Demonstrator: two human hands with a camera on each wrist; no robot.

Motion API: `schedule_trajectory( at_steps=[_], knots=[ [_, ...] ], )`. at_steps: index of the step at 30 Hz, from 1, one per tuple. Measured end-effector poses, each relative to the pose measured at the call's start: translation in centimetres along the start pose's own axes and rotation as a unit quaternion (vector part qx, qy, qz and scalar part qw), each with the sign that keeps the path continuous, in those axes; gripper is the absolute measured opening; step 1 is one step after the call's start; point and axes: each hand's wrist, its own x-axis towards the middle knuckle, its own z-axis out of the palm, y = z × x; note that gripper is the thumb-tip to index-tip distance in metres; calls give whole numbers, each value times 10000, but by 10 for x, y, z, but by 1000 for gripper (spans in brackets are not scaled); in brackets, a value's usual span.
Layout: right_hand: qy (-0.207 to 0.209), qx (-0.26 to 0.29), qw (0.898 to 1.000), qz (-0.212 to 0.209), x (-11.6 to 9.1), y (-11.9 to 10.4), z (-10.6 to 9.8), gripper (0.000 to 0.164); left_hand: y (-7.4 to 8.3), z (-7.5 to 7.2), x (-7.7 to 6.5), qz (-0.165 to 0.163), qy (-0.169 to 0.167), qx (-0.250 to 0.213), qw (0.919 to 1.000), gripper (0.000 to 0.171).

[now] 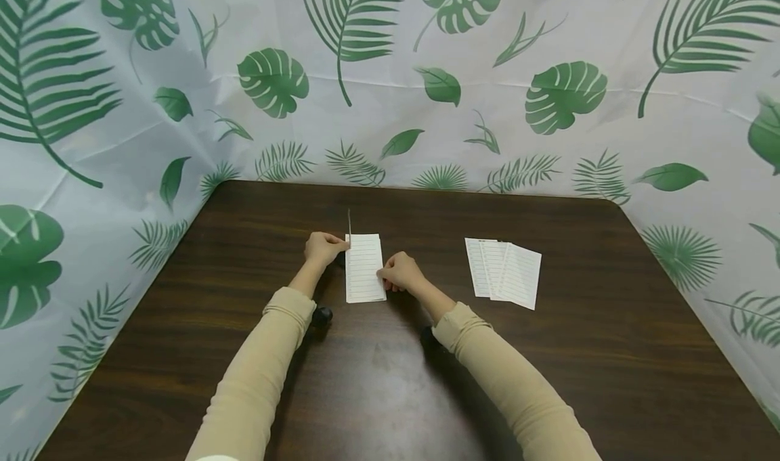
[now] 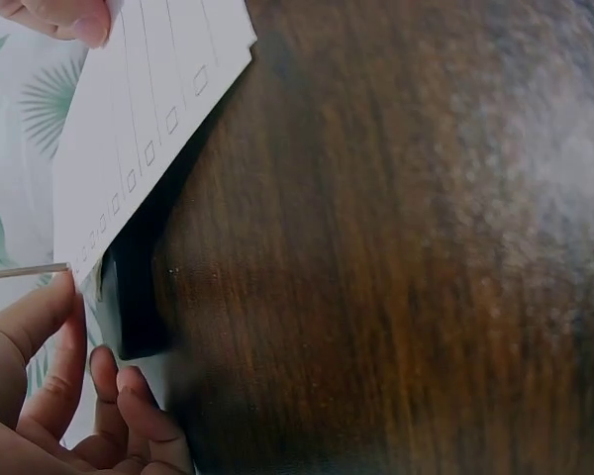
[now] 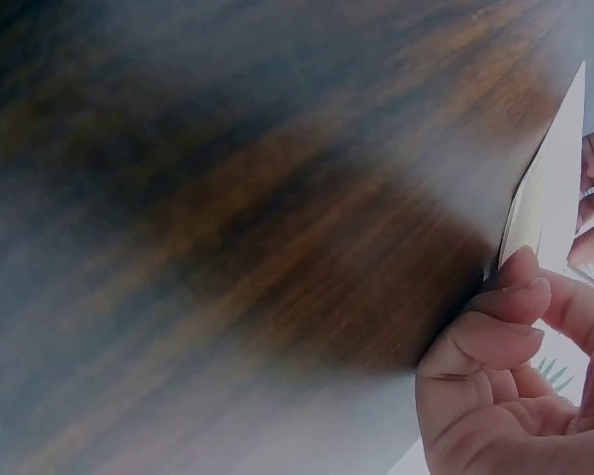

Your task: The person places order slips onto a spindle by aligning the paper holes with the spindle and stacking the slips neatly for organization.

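Paper stack: A small pile of lined white sheets (image 1: pixel 364 269) is lying on the table (image 1: pixel 378 386) between the two hands, its long sides running away from the person. The left wrist view is showing a row of little boxes (image 2: pixel 149 152) along one edge.
Left hand: The left hand (image 1: pixel 325 250) is pinching a thin strip (image 2: pixel 25 270) between thumb and forefinger at the stack's upper left edge; the other fingers are curving loosely. Whether it is also gripping paper, I cannot tell.
Thin strip: It is sticking up from the left fingertips, its kind staying unclear.
Right hand: The right hand (image 1: pixel 402 273) is closing thumb and forefinger on the stack's right edge, with the remaining fingers curling in.
Spare sheets: Some more lined sheets (image 1: pixel 516 275) are overlapping in a fan on the table, well apart to the right of the stack.
Sleeves: Beige sleeves (image 1: pixel 258 373) are covering both arms.
Curtain: White cloth (image 1: pixel 365 119) printed with green leaves is hanging behind the table and along its sides.
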Motion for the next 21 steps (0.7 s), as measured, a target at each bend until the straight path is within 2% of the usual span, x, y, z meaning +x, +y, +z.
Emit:
schedule_trajectory(
  at_steps=[10,21],
  knots=[
    [-22,-307,9995,-29,-15,-13,-3,32,-2,2,3,103,-9,327,9994,26],
    [-11,-730,9972,-157,-10,-10,0,33,-3,6,3,182,70,669,9976,24]
  ],
)
